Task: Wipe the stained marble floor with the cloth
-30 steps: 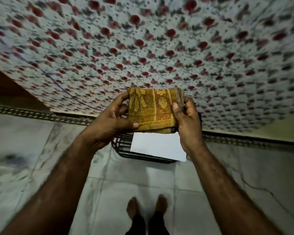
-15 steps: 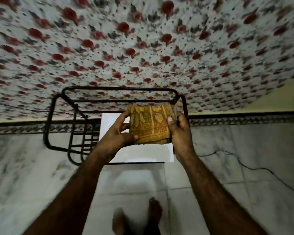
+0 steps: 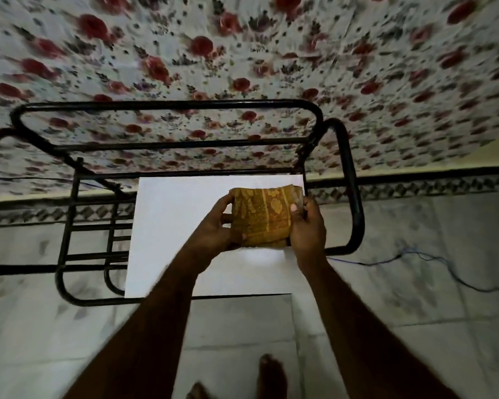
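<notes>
Mustard-yellow and folded, the cloth (image 3: 264, 217) is being held up between both hands, over the far right corner of the white sheet (image 3: 173, 226) that is lying on the black metal rack (image 3: 352, 197). The left hand (image 3: 216, 228) is gripping its left edge, fingers (image 3: 225, 203) curling behind and thumb pressing on the front, while the right hand (image 3: 307, 228) is pinching the right edge the same way. Marble floor (image 3: 415, 226) is spreading out below, a thin cable (image 3: 432, 259) trailing across it on the right and floral fabric (image 3: 242, 53) filling the view beyond the rack.
</notes>
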A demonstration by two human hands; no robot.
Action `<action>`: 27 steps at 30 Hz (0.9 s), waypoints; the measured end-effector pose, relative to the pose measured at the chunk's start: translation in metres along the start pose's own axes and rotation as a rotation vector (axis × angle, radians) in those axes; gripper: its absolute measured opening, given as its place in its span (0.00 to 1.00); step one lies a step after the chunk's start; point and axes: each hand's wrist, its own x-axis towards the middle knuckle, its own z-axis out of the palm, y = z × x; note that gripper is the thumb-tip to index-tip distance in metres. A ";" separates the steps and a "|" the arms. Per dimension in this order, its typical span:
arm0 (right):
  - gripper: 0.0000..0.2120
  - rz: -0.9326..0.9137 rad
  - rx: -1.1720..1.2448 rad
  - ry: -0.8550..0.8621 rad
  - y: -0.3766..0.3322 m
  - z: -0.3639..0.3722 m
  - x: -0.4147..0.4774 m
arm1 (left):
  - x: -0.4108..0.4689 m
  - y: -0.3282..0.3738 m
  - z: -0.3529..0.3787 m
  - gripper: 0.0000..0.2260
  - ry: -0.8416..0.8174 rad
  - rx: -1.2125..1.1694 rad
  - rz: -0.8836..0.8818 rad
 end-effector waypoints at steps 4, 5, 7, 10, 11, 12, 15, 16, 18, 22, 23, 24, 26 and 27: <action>0.16 -0.061 -0.147 0.043 0.007 0.009 0.003 | 0.015 -0.004 0.006 0.37 0.125 0.085 -0.022; 0.16 -0.083 -0.182 0.062 0.009 0.012 0.004 | 0.018 -0.005 0.009 0.36 0.169 0.132 -0.028; 0.16 -0.109 -0.250 0.089 0.010 0.015 0.003 | 0.021 -0.006 0.016 0.35 0.283 0.310 -0.024; 0.19 -0.202 -0.423 0.173 0.007 0.009 -0.007 | 0.013 -0.014 0.027 0.33 0.459 0.684 0.172; 0.21 -0.297 -0.509 0.192 0.007 0.007 -0.011 | 0.011 -0.019 0.028 0.32 0.467 0.821 0.292; 0.22 -0.403 -0.602 0.180 0.007 0.005 -0.015 | 0.012 -0.024 0.026 0.31 0.454 0.945 0.388; 0.31 -0.610 -0.827 0.032 0.016 0.002 -0.015 | 0.023 -0.034 0.018 0.31 0.317 1.201 0.445; 0.32 -0.614 -0.858 -0.015 0.019 0.002 -0.014 | 0.025 -0.033 0.018 0.31 0.259 1.265 0.384; 0.30 -0.597 -0.883 -0.039 0.026 0.004 -0.013 | 0.029 -0.038 0.015 0.29 0.176 1.349 0.286; 0.30 -0.541 -0.864 -0.093 0.033 0.008 -0.013 | 0.028 -0.047 0.015 0.33 0.141 1.366 0.264; 0.31 -0.544 -0.873 -0.109 0.036 0.008 -0.011 | 0.029 -0.049 0.015 0.34 0.132 1.365 0.268; 0.31 -0.532 -0.880 -0.137 0.036 0.008 -0.011 | 0.029 -0.048 0.015 0.35 0.130 1.356 0.262; 0.31 -0.515 -0.866 -0.168 0.034 0.008 -0.010 | 0.028 -0.048 0.012 0.34 0.136 1.311 0.285; 0.30 -0.506 -0.843 -0.176 0.030 0.008 -0.011 | 0.024 -0.046 0.010 0.32 0.160 1.278 0.330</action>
